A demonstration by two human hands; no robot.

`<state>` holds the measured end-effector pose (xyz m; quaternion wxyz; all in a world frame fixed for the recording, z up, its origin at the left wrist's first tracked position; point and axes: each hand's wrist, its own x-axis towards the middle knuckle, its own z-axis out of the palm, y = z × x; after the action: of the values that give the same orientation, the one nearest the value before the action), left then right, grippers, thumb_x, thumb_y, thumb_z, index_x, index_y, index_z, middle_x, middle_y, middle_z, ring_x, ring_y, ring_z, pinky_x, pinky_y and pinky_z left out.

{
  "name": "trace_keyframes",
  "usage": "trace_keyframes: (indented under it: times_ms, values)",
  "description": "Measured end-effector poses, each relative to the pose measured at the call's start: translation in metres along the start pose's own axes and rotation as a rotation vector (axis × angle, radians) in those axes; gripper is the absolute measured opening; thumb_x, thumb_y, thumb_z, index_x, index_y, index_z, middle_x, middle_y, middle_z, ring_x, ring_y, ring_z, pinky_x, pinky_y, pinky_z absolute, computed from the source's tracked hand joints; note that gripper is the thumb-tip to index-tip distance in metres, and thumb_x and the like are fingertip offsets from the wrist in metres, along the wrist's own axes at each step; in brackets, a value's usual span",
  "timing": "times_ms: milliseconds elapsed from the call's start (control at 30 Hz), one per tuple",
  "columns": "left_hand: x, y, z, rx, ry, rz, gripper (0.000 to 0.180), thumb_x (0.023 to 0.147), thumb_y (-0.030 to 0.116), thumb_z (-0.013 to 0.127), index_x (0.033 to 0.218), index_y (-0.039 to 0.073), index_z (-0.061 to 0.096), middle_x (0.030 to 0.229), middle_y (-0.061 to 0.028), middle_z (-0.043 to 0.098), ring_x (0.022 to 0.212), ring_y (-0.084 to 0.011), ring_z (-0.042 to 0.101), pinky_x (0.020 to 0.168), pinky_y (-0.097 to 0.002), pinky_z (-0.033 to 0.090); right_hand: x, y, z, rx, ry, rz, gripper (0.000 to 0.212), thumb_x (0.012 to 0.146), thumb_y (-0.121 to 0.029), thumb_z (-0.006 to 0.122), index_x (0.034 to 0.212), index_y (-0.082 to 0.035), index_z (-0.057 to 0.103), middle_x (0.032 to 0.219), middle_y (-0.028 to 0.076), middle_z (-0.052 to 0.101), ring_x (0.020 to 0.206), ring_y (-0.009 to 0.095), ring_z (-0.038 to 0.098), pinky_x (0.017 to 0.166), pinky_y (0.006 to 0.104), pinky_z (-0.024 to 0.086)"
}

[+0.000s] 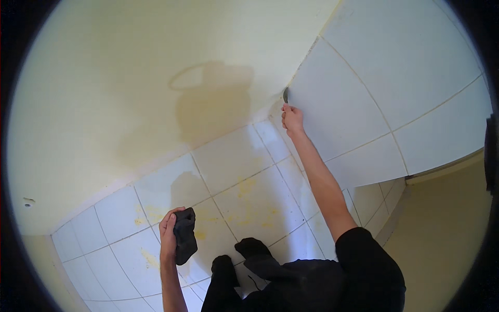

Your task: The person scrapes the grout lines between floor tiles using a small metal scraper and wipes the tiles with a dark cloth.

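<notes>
1 small dark hole [28, 205] shows in the cream wall [104, 78] at the far left. Next comes the left hand [167, 231], its grip clenched around the upper left part of a bunched dark grey cloth [185, 238], held above the white tiled floor [171, 179]. A broad shadow [213, 104] with a loop at its upper left falls on the cream wall. Yellow smears [245, 186] mark the tiles, and 2 feet in black socks [251, 246] stand at the lower middle. Farther right, a small dark-ended tool [286, 95] is at the corner where the cream wall meets the tiled wall [353, 99]; whether it touches, I cannot tell. The right hand [293, 119] has its grip grasping this tool's lower end. Below that arm comes a black sleeve [371, 262]. At the right rim is a dark object [490, 156], partly cut off.
</notes>
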<state>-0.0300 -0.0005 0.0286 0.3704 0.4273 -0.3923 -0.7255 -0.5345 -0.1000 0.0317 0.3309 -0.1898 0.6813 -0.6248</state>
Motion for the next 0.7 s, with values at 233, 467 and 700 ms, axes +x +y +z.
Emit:
trace_keyframes:
  times_ms: [233,467,700]
  values:
    - [-0.001,-0.011,-0.012,0.052,0.030,0.033,0.044,0.102,0.040,0.051,0.118,0.001,0.063,0.097,-0.0119,0.070,0.075,-0.0167,0.069,0.066,-0.0296,0.059,-0.013,-0.005,0.004,0.123,0.019,0.008,0.024,0.103,-0.026,0.056,0.089,-0.006,0.053,0.060,-0.003,0.044,0.042,0.006,0.035,0.036,0.0255,0.024]
    - [0.000,0.000,-0.008,0.002,0.006,0.014,0.036,0.105,0.031,0.050,0.118,0.001,0.065,0.098,-0.0086,0.071,0.078,-0.0132,0.067,0.068,-0.0274,0.057,-0.024,0.000,0.010,0.221,0.004,0.000,0.022,0.103,-0.023,0.055,0.090,-0.006,0.054,0.061,-0.003,0.044,0.041,0.006,0.034,0.036,0.0248,0.024]
    - [0.006,-0.003,-0.006,-0.003,-0.004,-0.022,0.036,0.104,0.031,0.051,0.118,0.001,0.065,0.097,-0.0086,0.071,0.077,-0.0133,0.067,0.067,-0.0266,0.057,0.006,-0.018,0.010,0.103,-0.018,0.072,0.021,0.103,-0.020,0.052,0.089,-0.005,0.052,0.063,-0.003,0.044,0.044,0.007,0.034,0.038,0.0252,0.024]
